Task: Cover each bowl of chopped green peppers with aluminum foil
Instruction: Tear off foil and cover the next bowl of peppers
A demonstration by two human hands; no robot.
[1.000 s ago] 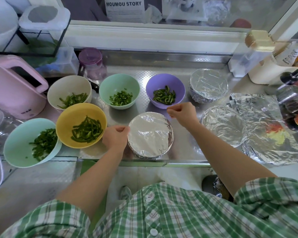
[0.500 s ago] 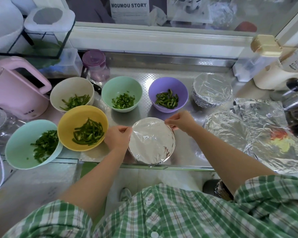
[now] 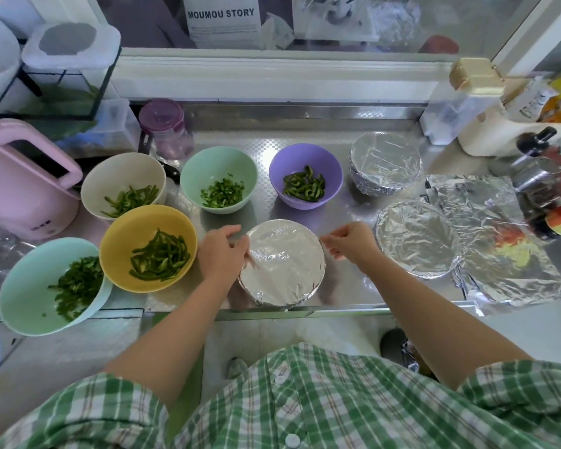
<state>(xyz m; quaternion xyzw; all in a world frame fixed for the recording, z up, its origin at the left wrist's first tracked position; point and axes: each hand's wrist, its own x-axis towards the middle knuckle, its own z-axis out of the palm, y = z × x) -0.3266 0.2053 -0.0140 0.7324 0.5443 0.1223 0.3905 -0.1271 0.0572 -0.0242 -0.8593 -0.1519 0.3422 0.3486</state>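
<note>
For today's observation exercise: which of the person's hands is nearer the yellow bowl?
Left. The left hand is just right of the yellow bowl; the right hand is beyond the foil-covered bowl.

Three bowls foil-covered (image 3: 284, 260) — five pepper bowls (image 3: 148, 247) open.

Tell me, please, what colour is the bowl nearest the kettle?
Cream white bowl, seen in the head view.
</note>
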